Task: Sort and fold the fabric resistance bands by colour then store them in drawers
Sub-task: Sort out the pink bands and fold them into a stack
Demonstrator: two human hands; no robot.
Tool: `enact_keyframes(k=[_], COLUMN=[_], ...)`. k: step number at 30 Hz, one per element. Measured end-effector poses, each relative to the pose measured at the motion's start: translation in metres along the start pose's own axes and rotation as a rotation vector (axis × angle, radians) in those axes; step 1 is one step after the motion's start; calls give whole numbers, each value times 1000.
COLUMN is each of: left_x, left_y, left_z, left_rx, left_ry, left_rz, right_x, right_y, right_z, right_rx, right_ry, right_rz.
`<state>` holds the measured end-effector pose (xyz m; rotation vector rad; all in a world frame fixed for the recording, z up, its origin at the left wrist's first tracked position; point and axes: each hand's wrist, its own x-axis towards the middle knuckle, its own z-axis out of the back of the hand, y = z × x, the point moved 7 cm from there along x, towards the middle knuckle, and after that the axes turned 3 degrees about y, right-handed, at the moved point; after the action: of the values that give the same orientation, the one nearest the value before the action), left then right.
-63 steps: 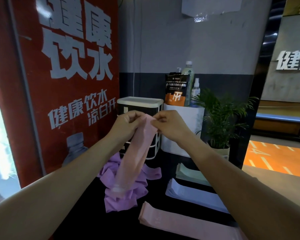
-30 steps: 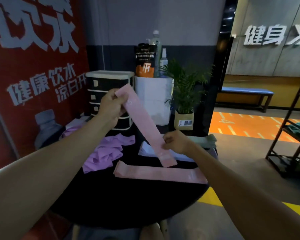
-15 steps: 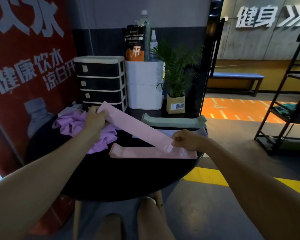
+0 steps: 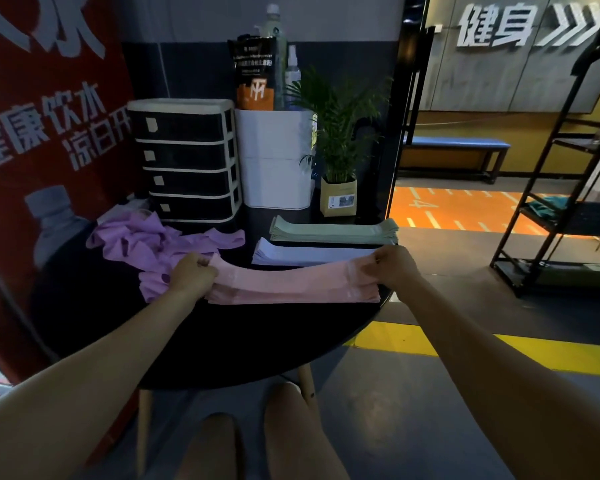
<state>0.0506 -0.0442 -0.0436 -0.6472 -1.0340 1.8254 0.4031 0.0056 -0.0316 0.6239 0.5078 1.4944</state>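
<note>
Dim, shadowy indoor view with brighter light spilling from the orange floor [image 4: 465, 209] at right, soft overall focus, and wide-angle bending at the edges.

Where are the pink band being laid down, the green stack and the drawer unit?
pink band [image 4: 291, 275], head view, middle of its top face.
green stack [image 4: 333, 231], head view, centre of top band.
drawer unit [image 4: 184, 155], head view, second drawer front.

drawer unit [image 4: 187, 160] behind loose bands [image 4: 142, 241] | folded stacks [image 4: 333, 231] right

Bare forearms, no sleeves; bare knees below
</note>
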Motion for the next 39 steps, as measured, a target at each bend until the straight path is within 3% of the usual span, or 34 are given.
enact_keyframes(k=[5,13,16,21,26,30,39], left_x=[2,2,0,-3,-4,-6,-11], left_y=[7,22,28,32,34,35,40], left_z=[-3,-8,-8,-8,-8,-9,-12], left_rx=[173,157,110,64,12,-16,-99], left_ry=[-13,-12,-43,-46,-39,-35,-48], left_rz=[-71,-89,-113,-145,-168,-204,-304], right_x=[-9,-15,-19,-29,-39,-38,-39], right_y=[-2,-17,-17,20,81,94,83], right_z=[-6,-22,-30,-28,-83,-122,-138], right_rx=[-22,34,-10,-254,-223,-164,-216], right_ry=[-46,-72,-90,-263,-4,142,101], right_rz=[-38,-91,-64,108,436,471,511])
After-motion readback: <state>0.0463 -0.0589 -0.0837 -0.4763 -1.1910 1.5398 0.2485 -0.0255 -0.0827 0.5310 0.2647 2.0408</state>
